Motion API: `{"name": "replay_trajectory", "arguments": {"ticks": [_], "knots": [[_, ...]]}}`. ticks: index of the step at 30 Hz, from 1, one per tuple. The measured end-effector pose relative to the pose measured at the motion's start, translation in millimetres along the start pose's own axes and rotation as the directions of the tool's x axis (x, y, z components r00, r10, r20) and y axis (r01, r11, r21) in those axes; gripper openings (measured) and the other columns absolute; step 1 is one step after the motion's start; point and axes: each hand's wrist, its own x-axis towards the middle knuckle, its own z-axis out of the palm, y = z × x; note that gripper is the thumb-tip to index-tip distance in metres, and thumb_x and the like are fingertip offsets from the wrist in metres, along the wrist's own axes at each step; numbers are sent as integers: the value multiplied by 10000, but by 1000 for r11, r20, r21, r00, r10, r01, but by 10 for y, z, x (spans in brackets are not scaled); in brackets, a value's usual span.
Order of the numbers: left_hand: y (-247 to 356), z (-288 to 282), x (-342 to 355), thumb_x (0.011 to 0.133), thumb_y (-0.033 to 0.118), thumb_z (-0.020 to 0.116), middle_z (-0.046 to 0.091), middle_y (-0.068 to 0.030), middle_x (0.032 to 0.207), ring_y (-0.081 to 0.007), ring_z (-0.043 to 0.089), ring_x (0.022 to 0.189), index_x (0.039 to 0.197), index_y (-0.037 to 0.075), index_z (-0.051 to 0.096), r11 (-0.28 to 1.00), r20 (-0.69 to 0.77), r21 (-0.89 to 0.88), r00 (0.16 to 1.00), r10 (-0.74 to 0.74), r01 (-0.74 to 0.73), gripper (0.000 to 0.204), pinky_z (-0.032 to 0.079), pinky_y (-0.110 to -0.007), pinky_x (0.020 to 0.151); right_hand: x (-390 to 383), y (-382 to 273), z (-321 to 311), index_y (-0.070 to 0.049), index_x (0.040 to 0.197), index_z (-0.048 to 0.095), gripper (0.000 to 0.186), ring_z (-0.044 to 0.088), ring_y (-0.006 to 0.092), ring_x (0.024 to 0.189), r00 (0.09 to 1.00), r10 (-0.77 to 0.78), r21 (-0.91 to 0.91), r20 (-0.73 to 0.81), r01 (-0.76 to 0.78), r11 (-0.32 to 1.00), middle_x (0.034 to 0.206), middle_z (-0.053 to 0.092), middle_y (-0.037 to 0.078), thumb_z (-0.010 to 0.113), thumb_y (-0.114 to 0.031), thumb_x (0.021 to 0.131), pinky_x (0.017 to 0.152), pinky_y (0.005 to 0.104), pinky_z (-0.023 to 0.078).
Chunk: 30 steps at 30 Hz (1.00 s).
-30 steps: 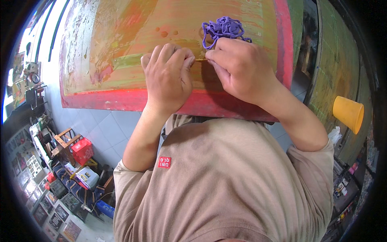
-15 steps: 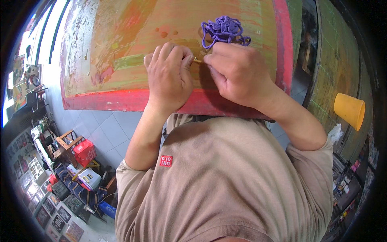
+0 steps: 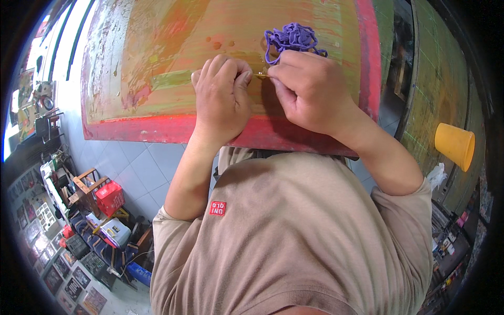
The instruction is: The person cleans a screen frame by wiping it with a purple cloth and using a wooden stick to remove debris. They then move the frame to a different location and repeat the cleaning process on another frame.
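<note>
A broad, paint-streaked tabletop (image 3: 163, 58) with a red border fills the upper middle of the view, smeared in orange, green and ochre. Below it, the person's tan short-sleeved shirt (image 3: 315, 220) spreads toward the lower edge. A worn, greenish wooden bench (image 3: 430, 68) runs along the right. The right hand (image 3: 315, 89) is over the tabletop, its thumb and forefinger pinched together on one end of a thin yellowish strand; the left hand (image 3: 223, 97), back upward and fingers curled, nips the other end at its thumb tip. A loose heap of purple cord (image 3: 294, 38) lies on the tabletop just beyond the right hand; whether the two touch, I cannot tell. A yellow tapered cup (image 3: 451, 146) lies on its side on the bench. The strand (image 3: 260, 75) bridges the small gap between both hands' fingertips.
</note>
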Motion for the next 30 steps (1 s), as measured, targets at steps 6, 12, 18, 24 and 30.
{"name": "replay_trajectory", "arguments": {"ticks": [6,12,18,24,30], "knots": [[0,-2,1,807,49,537,531,-61,799,-267,504,796,804,92,553,1000,-19,-23,1000,-2,2,46,311,-371,706,-14,19,49,-44,789,609,122,557,283,651,999,-5,44,35,3,999,729,534,88,639,-4,677,537,383,434],[3,7,-1,809,48,534,526,-65,793,-271,503,795,806,90,554,1000,-19,-26,1000,-3,3,46,310,-373,707,4,36,13,-38,786,614,96,553,291,628,999,-25,116,34,21,993,692,527,98,632,-1,699,528,380,431],[9,-4,-3,810,49,533,525,-66,802,-273,501,797,808,88,550,999,-23,-39,999,-22,21,42,313,-372,714,28,74,1,-26,794,618,97,554,301,630,1000,-4,63,1,4,998,697,538,105,631,4,703,529,385,432],[0,-9,-7,810,52,536,519,-70,797,-275,504,802,813,85,547,999,-17,-28,1000,-19,18,35,318,-372,717,50,61,-5,-21,790,620,81,558,310,611,1000,-3,11,17,3,1000,701,555,108,625,6,713,516,386,433],[-1,-3,-4,812,51,533,519,-72,794,-274,507,802,816,82,548,999,-24,-31,1000,-12,11,35,324,-370,722,35,52,31,-35,782,615,66,556,308,597,1000,-17,21,-13,17,1000,689,549,102,632,-10,724,507,385,430]]}}
